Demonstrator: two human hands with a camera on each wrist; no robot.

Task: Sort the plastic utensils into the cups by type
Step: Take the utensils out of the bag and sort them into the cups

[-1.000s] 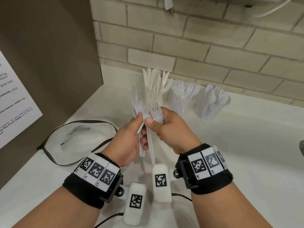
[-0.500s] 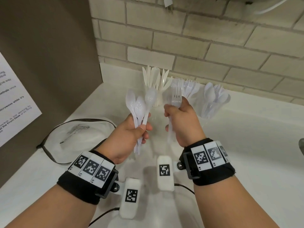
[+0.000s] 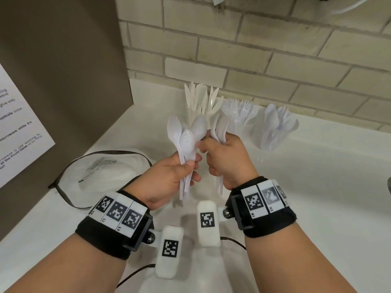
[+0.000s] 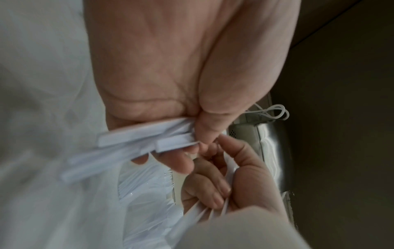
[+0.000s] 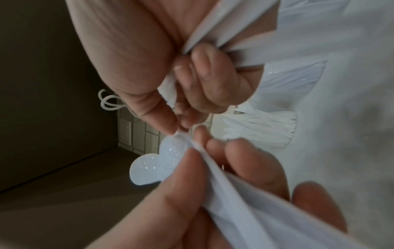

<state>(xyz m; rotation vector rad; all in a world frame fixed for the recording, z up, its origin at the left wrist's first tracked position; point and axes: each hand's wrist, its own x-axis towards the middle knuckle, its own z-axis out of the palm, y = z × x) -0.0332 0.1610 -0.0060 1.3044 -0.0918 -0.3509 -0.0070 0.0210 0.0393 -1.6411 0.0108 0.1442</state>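
- Pretty far along by the looks of it: three clear cups lined up at the back of the white counter (image 3: 317, 187), against the brick wall (image 3: 275, 49), all already stuffed.
- Knives cup (image 3: 200, 98) on the left, forks cup (image 3: 241, 112) in the middle, spoons cup (image 3: 277, 123) on the right. Cup walls nearly invisible, so can't say how full each really is.
- Left hand (image 3: 169, 176) wrapped around a bunch of white spoons (image 3: 186, 134), bowls up, handles poking out below the fist. Held up in the air in front of the knives cup, not over the spoons cup yet.
- Right hand (image 3: 228, 159) curled around a few more white utensils (image 3: 221, 129), handles sticking out the bottom. Probably forks, but heads are edge-on and washed out, so can't tell for sure.
- Right thumb and fingertip also reaching across and touching the spoon bunch, hands just beside each other. Looks like picking through the handful to separate types.
- Right wrist view backs that up: spoon bowls (image 5: 153, 165) pinched near the fingertips, handles clamped in the palm.
- Still left: whatever's in both fists needs dropping into the matching cups. Spoons have the longest trip, all the way to the right.
- Nothing loose spotted on the counter, just a white drawstring bag (image 3: 110, 172) lying on the left. Can't tell if anything's still in it.
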